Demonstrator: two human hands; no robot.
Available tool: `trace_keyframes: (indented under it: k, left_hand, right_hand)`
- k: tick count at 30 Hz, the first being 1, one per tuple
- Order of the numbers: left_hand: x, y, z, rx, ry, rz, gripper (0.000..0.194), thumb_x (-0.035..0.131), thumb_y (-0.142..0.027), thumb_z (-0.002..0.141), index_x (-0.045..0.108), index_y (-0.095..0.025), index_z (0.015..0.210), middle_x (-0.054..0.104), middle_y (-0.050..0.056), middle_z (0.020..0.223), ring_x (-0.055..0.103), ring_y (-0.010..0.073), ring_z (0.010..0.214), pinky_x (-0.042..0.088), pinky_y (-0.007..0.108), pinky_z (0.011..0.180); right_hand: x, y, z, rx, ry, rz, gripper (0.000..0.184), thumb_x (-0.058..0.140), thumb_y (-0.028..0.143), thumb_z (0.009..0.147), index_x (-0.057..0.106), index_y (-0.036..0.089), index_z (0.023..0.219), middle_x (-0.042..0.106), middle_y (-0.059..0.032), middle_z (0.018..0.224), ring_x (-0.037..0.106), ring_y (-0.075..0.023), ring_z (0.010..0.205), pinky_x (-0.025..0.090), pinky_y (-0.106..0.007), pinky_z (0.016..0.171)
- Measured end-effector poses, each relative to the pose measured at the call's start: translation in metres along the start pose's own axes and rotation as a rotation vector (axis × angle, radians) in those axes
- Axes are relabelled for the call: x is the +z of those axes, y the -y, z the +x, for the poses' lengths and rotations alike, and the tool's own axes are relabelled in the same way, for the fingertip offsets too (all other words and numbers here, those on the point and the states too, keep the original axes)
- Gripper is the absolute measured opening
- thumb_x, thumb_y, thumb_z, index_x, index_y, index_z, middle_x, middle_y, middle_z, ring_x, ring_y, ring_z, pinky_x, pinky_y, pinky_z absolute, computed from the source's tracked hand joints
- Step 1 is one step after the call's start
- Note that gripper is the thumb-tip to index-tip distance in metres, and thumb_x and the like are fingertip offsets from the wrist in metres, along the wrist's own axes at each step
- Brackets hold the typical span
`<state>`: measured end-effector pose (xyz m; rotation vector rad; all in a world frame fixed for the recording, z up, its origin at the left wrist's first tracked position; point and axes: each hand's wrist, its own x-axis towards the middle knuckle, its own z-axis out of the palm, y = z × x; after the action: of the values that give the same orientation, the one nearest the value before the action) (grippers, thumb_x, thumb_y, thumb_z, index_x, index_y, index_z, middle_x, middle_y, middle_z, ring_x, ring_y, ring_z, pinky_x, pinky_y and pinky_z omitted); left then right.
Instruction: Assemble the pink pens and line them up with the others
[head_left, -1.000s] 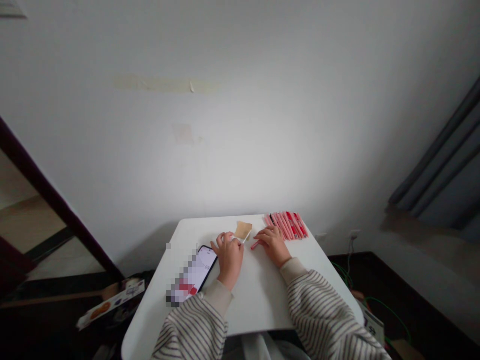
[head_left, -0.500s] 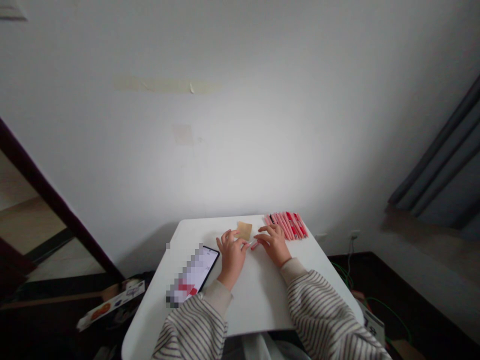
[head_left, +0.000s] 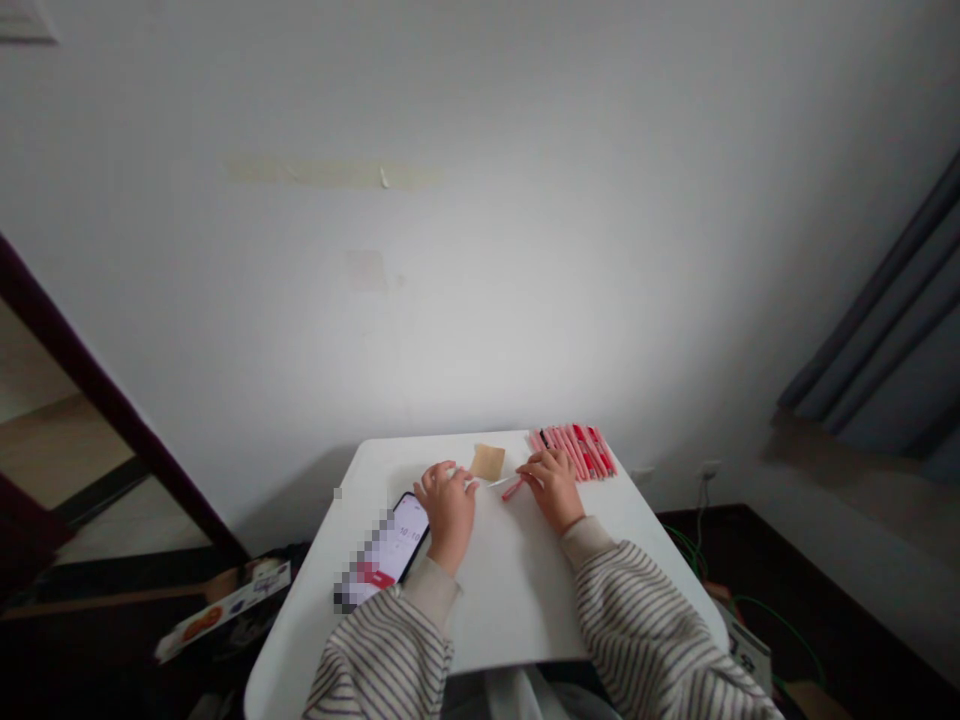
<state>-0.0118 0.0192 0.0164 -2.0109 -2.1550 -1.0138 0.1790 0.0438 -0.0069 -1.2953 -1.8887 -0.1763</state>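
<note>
Over the white table (head_left: 517,590), my left hand (head_left: 450,505) is closed, thumb and fingertips pinched together. Whatever lies between them is too small to make out. Across from it, my right hand (head_left: 553,490) is closed on a thin white stick (head_left: 501,483) that looks like a pen refill and points left. A short pink pen piece (head_left: 512,490) is just under the right fingertips; I cannot tell whether they touch it. Behind both hands lies a tan paper square (head_left: 488,461). A row of several pink pens (head_left: 589,450) rests beyond my right hand.
A phone (head_left: 397,545) with a lit screen lies beside my left forearm. The table's back edge meets a white wall (head_left: 480,300). Boxes (head_left: 225,610) stand on the floor at the left; green cables (head_left: 682,545) run at the right.
My left hand has moved left, away from my right hand and closer over the phone. The gap between them has widened, and more of the thin white stick shows. My right hand is nearly still.
</note>
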Motion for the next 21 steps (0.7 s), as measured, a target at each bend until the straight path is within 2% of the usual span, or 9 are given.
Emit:
trace_keyframes:
  k: [9,21]
  left_hand:
    - [0.009,0.012,-0.001,0.014,-0.081,0.167,0.023,0.052,-0.027,0.083,0.070,-0.029,0.098,0.058,0.007,0.117,0.040,0.0289,0.117,0.026,0.063,0.101]
    - [0.014,0.014,0.003,0.029,-0.046,0.206,0.023,0.052,-0.028,0.082,0.071,-0.026,0.095,0.057,0.008,0.120,0.039,0.0291,0.117,0.022,0.064,0.104]
  right_hand:
    - [0.003,-0.004,-0.001,0.025,-0.017,-0.032,0.013,0.060,0.028,0.086,0.073,0.031,0.089,0.063,-0.0038,0.094,0.045,-0.0225,0.098,0.031,-0.039,0.089]
    - [0.003,-0.004,-0.001,0.034,-0.016,-0.027,0.014,0.059,0.030,0.087,0.072,0.031,0.090,0.063,-0.0035,0.094,0.045,-0.0218,0.096,0.031,-0.038,0.087]
